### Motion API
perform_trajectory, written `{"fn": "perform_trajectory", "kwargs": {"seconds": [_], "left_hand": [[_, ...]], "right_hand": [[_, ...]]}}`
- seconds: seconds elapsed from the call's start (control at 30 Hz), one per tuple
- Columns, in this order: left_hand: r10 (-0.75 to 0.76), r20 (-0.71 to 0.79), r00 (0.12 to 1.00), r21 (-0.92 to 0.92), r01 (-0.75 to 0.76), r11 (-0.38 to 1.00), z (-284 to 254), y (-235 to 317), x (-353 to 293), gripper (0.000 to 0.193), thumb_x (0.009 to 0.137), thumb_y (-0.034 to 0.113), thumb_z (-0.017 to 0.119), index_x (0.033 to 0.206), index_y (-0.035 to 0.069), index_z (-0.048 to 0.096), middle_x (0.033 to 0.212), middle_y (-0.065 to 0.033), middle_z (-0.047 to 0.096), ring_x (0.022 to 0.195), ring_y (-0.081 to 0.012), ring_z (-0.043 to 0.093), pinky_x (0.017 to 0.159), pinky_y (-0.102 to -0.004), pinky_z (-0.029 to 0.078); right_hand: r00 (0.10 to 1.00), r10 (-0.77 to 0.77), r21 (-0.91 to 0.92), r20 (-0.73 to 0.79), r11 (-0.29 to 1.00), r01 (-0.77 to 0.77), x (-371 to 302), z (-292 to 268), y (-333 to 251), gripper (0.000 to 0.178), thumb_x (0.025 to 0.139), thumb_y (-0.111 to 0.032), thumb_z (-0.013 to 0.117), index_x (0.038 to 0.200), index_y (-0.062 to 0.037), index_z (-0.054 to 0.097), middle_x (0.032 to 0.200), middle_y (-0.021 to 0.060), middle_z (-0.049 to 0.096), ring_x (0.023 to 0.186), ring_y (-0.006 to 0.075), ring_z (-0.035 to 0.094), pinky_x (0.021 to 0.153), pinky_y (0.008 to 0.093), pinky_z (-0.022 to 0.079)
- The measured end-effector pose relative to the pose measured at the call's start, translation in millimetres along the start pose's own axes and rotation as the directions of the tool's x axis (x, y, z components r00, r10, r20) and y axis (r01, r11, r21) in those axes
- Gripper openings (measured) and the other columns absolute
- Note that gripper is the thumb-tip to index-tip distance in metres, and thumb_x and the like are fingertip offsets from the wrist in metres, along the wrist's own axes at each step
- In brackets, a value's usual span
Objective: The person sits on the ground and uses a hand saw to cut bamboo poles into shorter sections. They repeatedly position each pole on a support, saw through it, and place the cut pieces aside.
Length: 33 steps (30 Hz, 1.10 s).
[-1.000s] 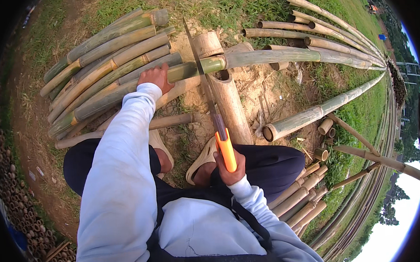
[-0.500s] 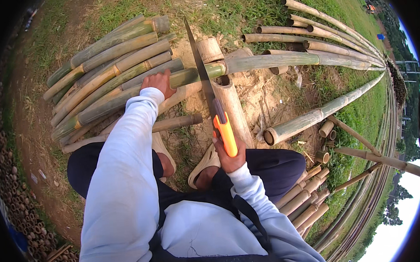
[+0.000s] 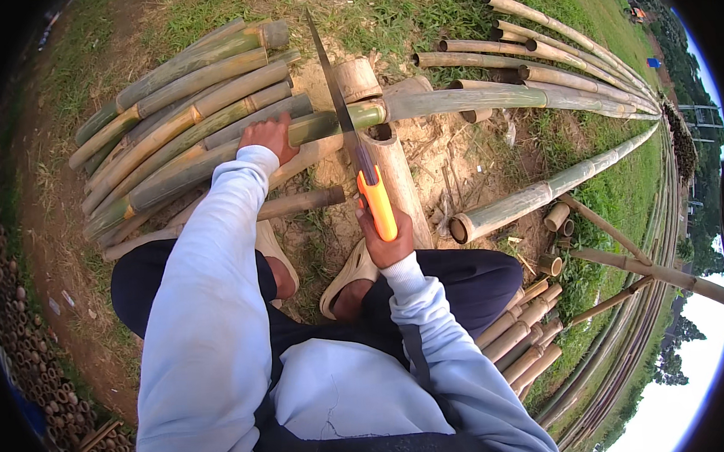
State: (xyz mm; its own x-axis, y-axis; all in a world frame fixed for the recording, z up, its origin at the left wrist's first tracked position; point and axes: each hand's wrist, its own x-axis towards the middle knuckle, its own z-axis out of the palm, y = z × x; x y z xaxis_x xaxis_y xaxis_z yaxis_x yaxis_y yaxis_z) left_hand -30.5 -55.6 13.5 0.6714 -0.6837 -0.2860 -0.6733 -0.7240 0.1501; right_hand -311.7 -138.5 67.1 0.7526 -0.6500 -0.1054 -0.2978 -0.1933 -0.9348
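My right hand (image 3: 393, 242) is closed round the orange handle of a handsaw (image 3: 338, 94). Its long blade points away from me and lies across a greenish bamboo pole (image 3: 462, 101), just left of a node. On the left part of that pole, my left hand (image 3: 270, 139) is wrapped over it, a short way from the blade. Under the pole, near the saw, are a thick upright-looking bamboo post (image 3: 393, 172) lying toward me and a short bamboo stub (image 3: 357, 79) on the far side. The cut itself is too small to make out.
Cut bamboo lengths (image 3: 187, 112) are piled at the left. Long poles (image 3: 565, 64) fan out at the far right, and a single pole (image 3: 550, 189) lies nearer. More short pieces (image 3: 520, 332) rest beside my right knee, near a pole frame (image 3: 663, 273). Pale sawdust (image 3: 327, 167) covers the ground.
My right hand has pushed the saw forward, away from my body, along the cut line. My left hand stays on the bamboo pole, and the view has shifted slightly.
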Motion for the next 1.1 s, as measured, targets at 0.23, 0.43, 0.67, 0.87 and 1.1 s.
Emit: {"fn": "perform_trajectory", "kwargs": {"seconds": [0.23,0.43,0.67,0.87,1.1], "left_hand": [[-0.018,-0.043,0.999,-0.002,0.018,1.000,1,-4,-8,0.060,0.080,0.043,0.080,0.124,0.007,0.059,0.102,-0.0213,0.076,0.102,-0.0378,0.073,0.096,-0.0483,0.055],[0.012,0.009,1.000,-0.017,-0.012,1.000,-5,-3,8,0.063,0.080,0.045,0.079,0.125,0.007,0.059,0.102,-0.0206,0.076,0.100,-0.0375,0.073,0.093,-0.0480,0.056],[0.014,-0.003,1.000,0.000,-0.014,1.000,3,-14,2,0.057,0.081,0.041,0.076,0.124,0.006,0.060,0.098,-0.0198,0.076,0.095,-0.0379,0.074,0.088,-0.0480,0.058],[-0.007,-0.010,1.000,-0.014,0.007,1.000,0,-4,-3,0.058,0.080,0.044,0.079,0.120,0.006,0.062,0.099,-0.0207,0.076,0.097,-0.0384,0.074,0.089,-0.0491,0.057],[0.041,-0.016,0.999,-0.025,-0.041,0.999,-4,-12,5,0.057,0.081,0.045,0.077,0.122,0.007,0.061,0.102,-0.0212,0.076,0.099,-0.0388,0.073,0.092,-0.0509,0.056]], "right_hand": [[0.999,0.038,-0.106,0.023,0.994,-0.036,-147,-63,-35,0.036,0.091,-0.003,0.070,0.127,0.0034,0.068,0.095,0.0143,0.074,0.085,0.0181,0.074,0.080,0.0304,0.056],[0.999,-0.047,0.014,0.012,0.999,0.046,20,4,12,0.015,0.093,-0.010,0.074,0.097,0.0029,0.068,0.068,0.0100,0.061,0.064,0.0150,0.056,0.063,0.0328,0.049],[0.994,0.090,-0.088,0.054,0.992,-0.085,-121,-57,-25,0.026,0.091,-0.005,0.072,0.116,0.0031,0.070,0.080,0.0140,0.069,0.070,0.0189,0.068,0.068,0.0315,0.054],[0.999,0.031,-0.030,0.011,0.999,-0.030,-71,-38,-5,0.018,0.091,-0.007,0.073,0.106,0.0031,0.071,0.072,0.0132,0.066,0.065,0.0178,0.065,0.063,0.0322,0.052],[0.997,0.078,0.041,0.006,0.996,-0.078,-50,-22,-4,0.013,0.092,-0.008,0.073,0.095,0.0032,0.067,0.072,0.0115,0.065,0.063,0.0174,0.061,0.061,0.0331,0.050]]}}
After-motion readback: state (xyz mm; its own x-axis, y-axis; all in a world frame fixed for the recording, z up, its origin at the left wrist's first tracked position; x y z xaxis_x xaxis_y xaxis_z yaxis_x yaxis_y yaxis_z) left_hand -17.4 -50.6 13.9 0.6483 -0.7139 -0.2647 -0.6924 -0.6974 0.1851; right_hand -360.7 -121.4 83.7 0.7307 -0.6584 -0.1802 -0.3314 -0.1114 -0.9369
